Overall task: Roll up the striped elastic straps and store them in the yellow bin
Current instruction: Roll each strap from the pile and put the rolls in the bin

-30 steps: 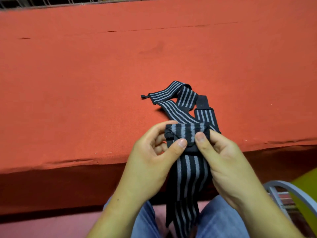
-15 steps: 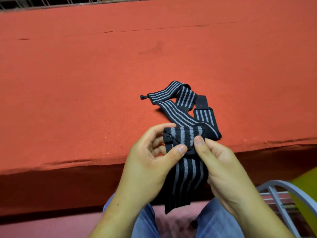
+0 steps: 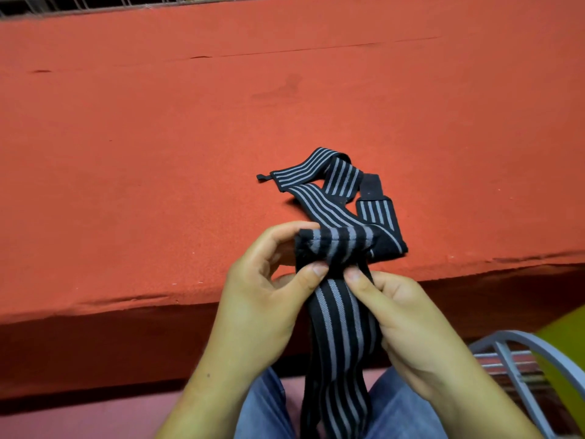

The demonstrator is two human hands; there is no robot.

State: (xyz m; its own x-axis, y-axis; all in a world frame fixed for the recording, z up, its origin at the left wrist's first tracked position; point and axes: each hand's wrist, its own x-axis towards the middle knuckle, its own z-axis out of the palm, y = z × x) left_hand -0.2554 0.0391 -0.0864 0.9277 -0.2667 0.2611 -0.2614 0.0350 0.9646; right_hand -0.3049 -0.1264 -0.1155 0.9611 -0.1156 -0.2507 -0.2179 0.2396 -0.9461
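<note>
Hands meet at the near edge of the table, both working one striped elastic strap (image 3: 343, 337). The left hand (image 3: 262, 299) comes in from the left with its thumb laid across the front of the band, just under the roll. Its fingers curl up behind, so it has a firm pinch. The right hand (image 3: 408, 315) mirrors it from the other side, thumb tip pressed on the strap right beside the left thumb. Its other fingers are tucked round the back, mostly out of sight. Both hands grip the strap, thumbs nearly touching.

Above the thumbs sits the roll (image 3: 335, 245), a short fat bundle lying crosswise, black with grey stripes wrapping over it. It is held just over the table's front edge. Below the thumbs the loose length hangs flat between the knees in blue jeans (image 3: 262, 407), grey lines running lengthwise on black, and it leaves the bottom of the view.

Beyond the roll, a folded length of strap (image 3: 316, 175) lies on the red table cover (image 3: 158, 153) in a loose zigzag. It has a small black tab at its left end and a plain black patch on its right. I cannot tell whether it is a second strap.

At the lower right a corner of the yellow bin (image 3: 566, 343) shows behind a grey metal frame (image 3: 519, 339), well apart from the roll.
</note>
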